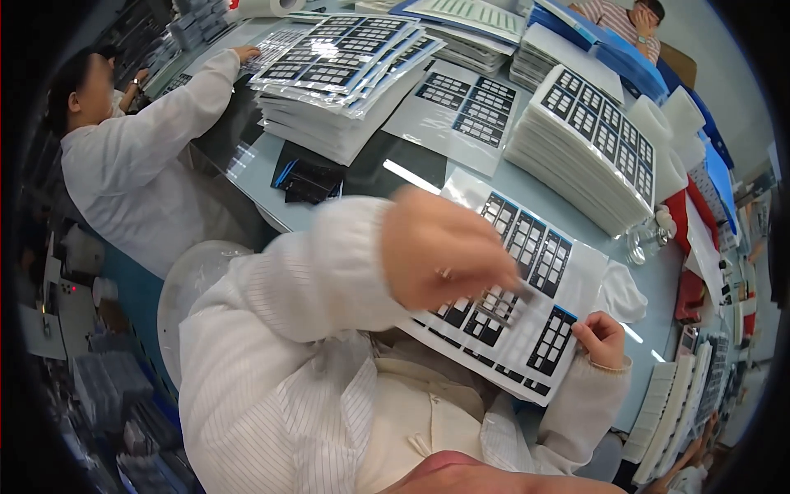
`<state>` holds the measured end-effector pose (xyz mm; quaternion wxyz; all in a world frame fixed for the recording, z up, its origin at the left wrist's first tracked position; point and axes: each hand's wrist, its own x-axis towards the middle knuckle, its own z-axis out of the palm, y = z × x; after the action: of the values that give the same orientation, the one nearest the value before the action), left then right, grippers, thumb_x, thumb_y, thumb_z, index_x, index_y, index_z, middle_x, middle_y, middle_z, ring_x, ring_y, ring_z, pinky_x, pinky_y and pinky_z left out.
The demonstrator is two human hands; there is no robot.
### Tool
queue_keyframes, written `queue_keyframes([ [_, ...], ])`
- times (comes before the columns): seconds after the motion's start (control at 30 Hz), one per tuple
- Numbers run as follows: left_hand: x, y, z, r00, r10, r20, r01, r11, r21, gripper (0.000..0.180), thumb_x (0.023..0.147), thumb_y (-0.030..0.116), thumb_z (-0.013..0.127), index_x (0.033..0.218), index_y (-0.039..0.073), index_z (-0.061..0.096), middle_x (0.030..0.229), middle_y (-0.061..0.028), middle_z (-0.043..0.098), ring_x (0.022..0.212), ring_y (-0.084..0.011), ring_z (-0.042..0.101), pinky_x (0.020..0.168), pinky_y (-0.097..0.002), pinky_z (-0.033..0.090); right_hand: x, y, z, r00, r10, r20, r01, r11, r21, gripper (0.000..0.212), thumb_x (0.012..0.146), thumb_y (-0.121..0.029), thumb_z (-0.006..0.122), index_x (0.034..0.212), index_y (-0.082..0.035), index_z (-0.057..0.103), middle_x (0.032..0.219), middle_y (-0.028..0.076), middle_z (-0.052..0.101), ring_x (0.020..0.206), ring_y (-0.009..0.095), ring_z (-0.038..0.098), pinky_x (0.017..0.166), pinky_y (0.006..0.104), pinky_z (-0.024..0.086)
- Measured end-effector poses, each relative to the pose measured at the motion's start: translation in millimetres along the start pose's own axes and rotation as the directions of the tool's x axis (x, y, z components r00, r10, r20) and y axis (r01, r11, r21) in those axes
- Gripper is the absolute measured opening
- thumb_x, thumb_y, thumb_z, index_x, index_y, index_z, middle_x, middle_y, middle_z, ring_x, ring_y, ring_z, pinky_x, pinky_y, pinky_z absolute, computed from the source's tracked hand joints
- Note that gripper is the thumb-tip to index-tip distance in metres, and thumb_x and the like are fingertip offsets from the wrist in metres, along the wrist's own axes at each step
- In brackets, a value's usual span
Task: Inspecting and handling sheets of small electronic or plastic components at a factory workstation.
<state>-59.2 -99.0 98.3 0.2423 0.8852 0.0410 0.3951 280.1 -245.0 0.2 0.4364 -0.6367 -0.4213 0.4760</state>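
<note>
A sheet of black, white and blue-edged printed panels (pixel 546 267) lies at a slant on the table before me. Over its middle is my left hand (pixel 448 251), blurred by motion, its fingers pinched together. Something small and dark shows at their tips, too smeared to name. The hand and forearm cover the sheet's left part. My right hand (pixel 601 339) grips the sheet's right edge between thumb and fingers. Just beyond it lies a crumpled white cloth or wrap (pixel 623 292).
Tall stacks of similar sheets stand at the back left (pixel 329 99) and back right (pixel 584 152). A loose sheet (pixel 457 115) lies between them. Dark pieces (pixel 309 181) rest near the left edge. A glass jar (pixel 646 243) stands right. A co-worker (pixel 140 165) sits left, arm on the table.
</note>
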Motion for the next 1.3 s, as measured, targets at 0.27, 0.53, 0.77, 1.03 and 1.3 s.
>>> queue_keyframes([
  [0.27,-99,-24,-97,0.829,-0.264,-0.492,0.554,0.275,0.786,0.003,0.072,0.004,0.068,0.075,0.004,0.066,0.071,-0.0089,0.063,0.063,-0.0223,0.062,0.056,-0.0309,0.05,1,0,-1,0.999,0.048,0.005,-0.048,0.999,0.014,0.015,0.076,-0.002,0.072,0.074,-0.004,0.056,0.064,-0.004,0.055,0.054,0.002,0.045,0.05,0.0169,0.032],
  [0.53,-128,-62,-62,0.829,-0.344,-0.441,0.513,0.154,0.844,0.01,0.069,0.006,0.07,0.071,0.005,0.06,0.073,-0.0063,0.058,0.067,-0.0239,0.059,0.059,-0.0317,0.049,2,2,2,1.0,0.005,-0.011,-0.004,1.0,0.014,0.019,0.076,-0.003,0.07,0.072,-0.007,0.052,0.059,-0.004,0.053,0.047,0.001,0.042,0.043,0.0167,0.029],
  [0.77,-124,-58,-36,0.598,-0.614,-0.515,0.757,0.22,0.616,0.021,0.075,0.019,0.072,0.079,0.001,0.063,0.088,-0.0101,0.059,0.083,-0.026,0.061,0.071,-0.0325,0.049,-1,0,-1,0.998,0.065,-0.013,-0.065,0.998,0.015,0.019,0.074,-0.005,0.074,0.073,-0.004,0.055,0.064,-0.006,0.051,0.057,0.002,0.043,0.053,0.0169,0.032],
  [1.03,-128,-65,-49,0.521,-0.733,-0.436,0.805,0.253,0.537,0.031,0.076,0.022,0.071,0.095,-0.002,0.064,0.104,-0.0147,0.06,0.098,-0.0303,0.058,0.085,-0.0349,0.047,-1,0,2,1.0,0.022,-0.018,-0.022,0.999,-0.026,0.019,0.075,-0.005,0.074,0.074,-0.004,0.054,0.066,-0.006,0.051,0.059,0.001,0.041,0.054,0.0166,0.031],
  [1.3,-146,-80,-81,0.599,-0.783,-0.169,0.651,0.352,0.673,0.055,0.069,0.023,0.078,0.115,0.003,0.057,0.12,-0.014,0.055,0.113,-0.03,0.052,0.096,-0.0358,0.042,1,-5,4,0.999,0.034,-0.014,-0.034,0.999,-0.022,0.019,0.076,-0.003,0.071,0.073,-0.005,0.053,0.066,-0.006,0.05,0.059,0.002,0.041,0.054,0.0169,0.031],
])
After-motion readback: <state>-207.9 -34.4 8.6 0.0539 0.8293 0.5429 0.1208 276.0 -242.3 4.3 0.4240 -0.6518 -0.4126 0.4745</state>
